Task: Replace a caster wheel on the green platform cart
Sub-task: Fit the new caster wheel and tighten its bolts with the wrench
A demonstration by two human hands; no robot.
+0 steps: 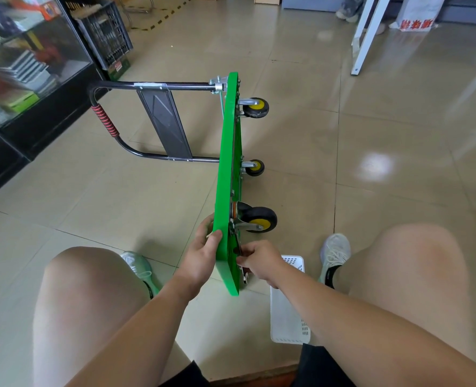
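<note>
Left hand (203, 255) grips the green cart (227, 177) by its near edge: hold it steady. Right hand (257, 258) pinches a metal tool (244, 275), maybe a wrench, at the near corner; turn slowly.

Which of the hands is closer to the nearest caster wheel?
Right. The right hand holds a metal tool beside the caster wheel; the left hand grips the green platform on its other face.
</note>
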